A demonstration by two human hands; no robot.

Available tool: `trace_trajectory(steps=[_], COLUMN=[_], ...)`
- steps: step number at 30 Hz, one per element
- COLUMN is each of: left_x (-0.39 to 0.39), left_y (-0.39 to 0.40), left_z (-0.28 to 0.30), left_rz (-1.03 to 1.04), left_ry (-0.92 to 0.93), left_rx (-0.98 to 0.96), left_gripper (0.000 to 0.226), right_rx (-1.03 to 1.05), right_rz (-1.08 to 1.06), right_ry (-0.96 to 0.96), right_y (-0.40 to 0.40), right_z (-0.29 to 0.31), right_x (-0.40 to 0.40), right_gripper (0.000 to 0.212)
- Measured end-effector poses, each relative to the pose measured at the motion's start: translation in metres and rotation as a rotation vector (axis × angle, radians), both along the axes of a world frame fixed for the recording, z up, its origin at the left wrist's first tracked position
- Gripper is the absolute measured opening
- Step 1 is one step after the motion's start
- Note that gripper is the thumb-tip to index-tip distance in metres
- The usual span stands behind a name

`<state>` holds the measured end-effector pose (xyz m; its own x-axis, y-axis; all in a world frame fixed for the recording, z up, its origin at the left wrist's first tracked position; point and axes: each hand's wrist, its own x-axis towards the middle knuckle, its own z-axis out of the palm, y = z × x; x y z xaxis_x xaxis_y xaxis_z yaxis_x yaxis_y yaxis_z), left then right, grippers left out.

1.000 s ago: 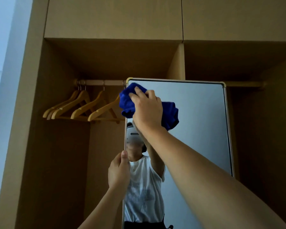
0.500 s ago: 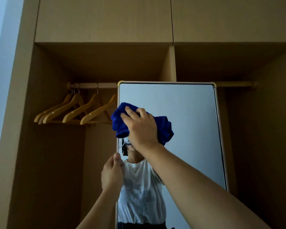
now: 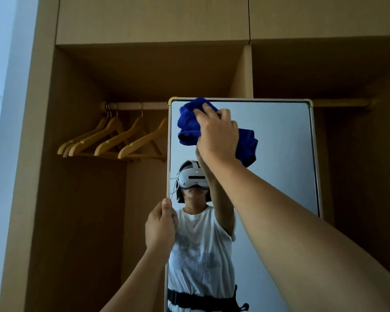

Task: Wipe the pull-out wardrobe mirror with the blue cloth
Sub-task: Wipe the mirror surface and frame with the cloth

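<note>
The tall pull-out mirror, framed in pale metal, stands in front of the open wooden wardrobe. My right hand presses a bunched blue cloth against the glass near the mirror's top left corner, with my fingers curled over the cloth. My left hand grips the mirror's left edge lower down, thumb on the front of the frame. The glass reflects a person in a white T-shirt wearing a headset.
Several wooden hangers hang from the rail in the left compartment, just left of the mirror. A vertical divider stands behind the mirror's top. The dark right compartment lies beyond the mirror's right edge. A pale wall runs along the far left.
My right hand slid the cloth down the glass and then back up to the top left corner. My left hand kept its grip on the left edge.
</note>
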<state>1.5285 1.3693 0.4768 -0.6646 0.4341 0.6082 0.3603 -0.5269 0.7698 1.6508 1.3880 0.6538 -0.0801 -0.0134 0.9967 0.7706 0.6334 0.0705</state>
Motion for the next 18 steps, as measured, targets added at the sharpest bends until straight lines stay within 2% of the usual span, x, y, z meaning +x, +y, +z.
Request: trace_trajectory(steps=[7, 18], left_x=[0.0, -0.004], left_y=[-0.001, 0.007], left_z=[0.001, -0.005], left_rz=[0.012, 0.095], left_ry=[-0.007, 0.052], left_rx=[0.013, 0.012], left_gripper=[0.049, 0.051], right_rx=[-0.076, -0.028], right_rz=[-0.086, -0.177], right_ry=[0.14, -0.005], right_y=[0.019, 0.025], right_z=[0.005, 0.004], right_x=[0.047, 0.056], right_gripper=[0.047, 0.057])
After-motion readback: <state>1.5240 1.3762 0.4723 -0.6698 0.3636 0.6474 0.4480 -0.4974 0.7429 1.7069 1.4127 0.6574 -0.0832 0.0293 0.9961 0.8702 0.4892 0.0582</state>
